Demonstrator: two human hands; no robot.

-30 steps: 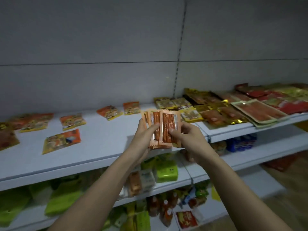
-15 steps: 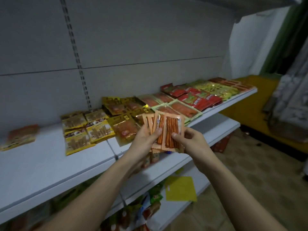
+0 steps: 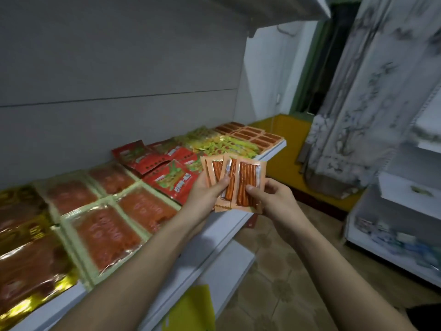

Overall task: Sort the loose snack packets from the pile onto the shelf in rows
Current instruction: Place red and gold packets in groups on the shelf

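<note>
Both hands hold a fanned stack of orange snack packets [image 3: 248, 177] with red sticks showing through clear windows, in front of the shelf's right end. My left hand [image 3: 207, 192] grips the left packets with the thumb on top. My right hand [image 3: 269, 199] pinches the front packet at its lower edge. Behind them the white shelf [image 3: 229, 225] carries rows of packets: matching orange ones [image 3: 253, 137] at the far end, yellow-green ones [image 3: 222, 144], red ones [image 3: 164, 170], pale green-edged ones [image 3: 107, 225] and gold ones [image 3: 26, 266].
A lower white shelf [image 3: 229, 271] sticks out under the top one, with a yellow sheet [image 3: 191, 306] below. To the right are a yellow ledge [image 3: 288, 139], a grey marbled curtain [image 3: 372, 91] and a white cabinet [image 3: 403, 223]. The floor is tiled.
The view has swung right along the shelf, from the sparse left part to its packed right end. My hands keep the same grip on the fanned orange packets.
</note>
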